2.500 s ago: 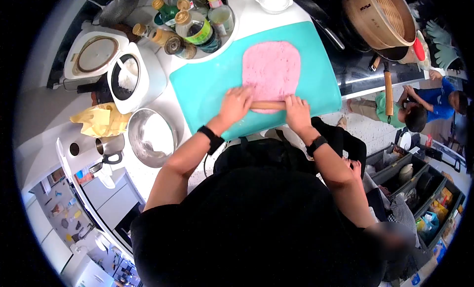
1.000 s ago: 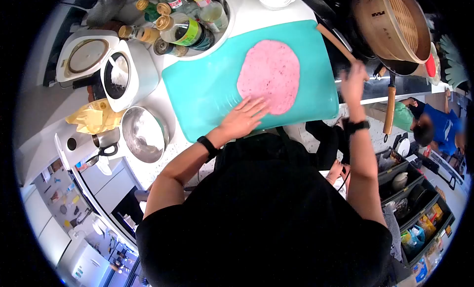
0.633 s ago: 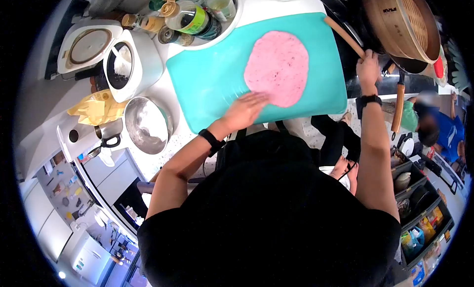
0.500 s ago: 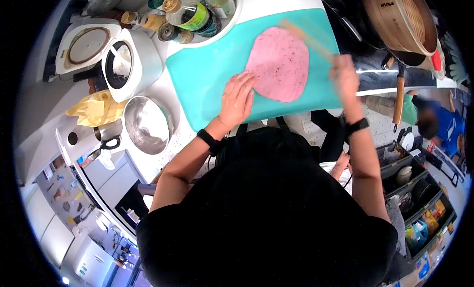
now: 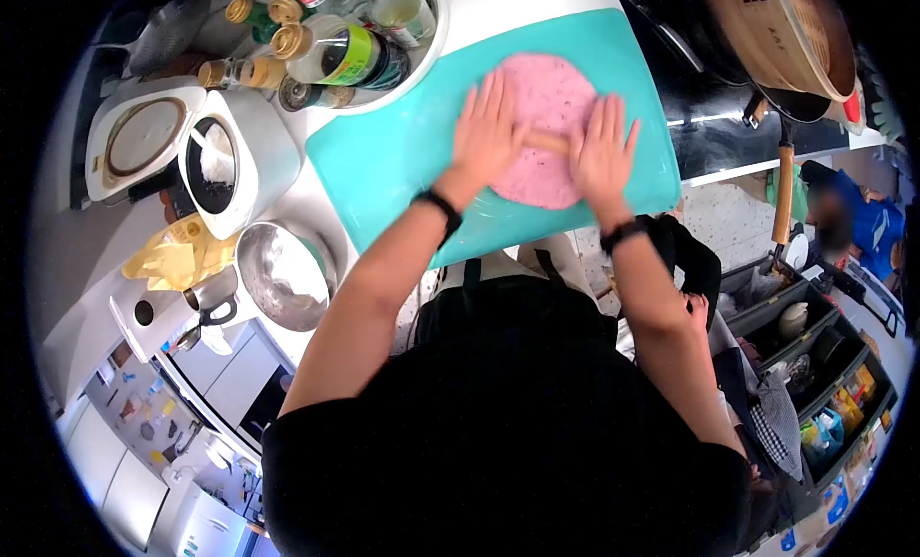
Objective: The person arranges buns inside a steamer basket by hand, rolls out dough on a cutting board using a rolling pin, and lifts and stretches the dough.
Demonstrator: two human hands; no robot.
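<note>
A flat round of pink dough (image 5: 546, 179) with dark specks lies on a turquoise mat (image 5: 402, 155). Across its middle is a wooden rolling pin (image 5: 548, 142), of which only the stretch between my hands shows. My left hand (image 5: 489, 131) lies flat over the pin's left end, fingers stretched forward. Over the other end, my right hand (image 5: 604, 150) presses palm down with its fingers straight and slightly spread. Both hands cover the ends of the pin, and neither has its fingers wrapped round it.
Left of the mat are a tray (image 5: 436, 30) of bottles, an open white cooker-like pot (image 5: 254, 150) and a metal bowl (image 5: 283, 274) with white powder. A bamboo steamer (image 5: 767, 30) stands at the upper right. Another person (image 5: 858, 217) in blue is at far right.
My right hand, which held the rolling pin off to the right, has brought it onto the dough and now lies flat on it. My left hand has moved up from the dough's edge onto the pin.
</note>
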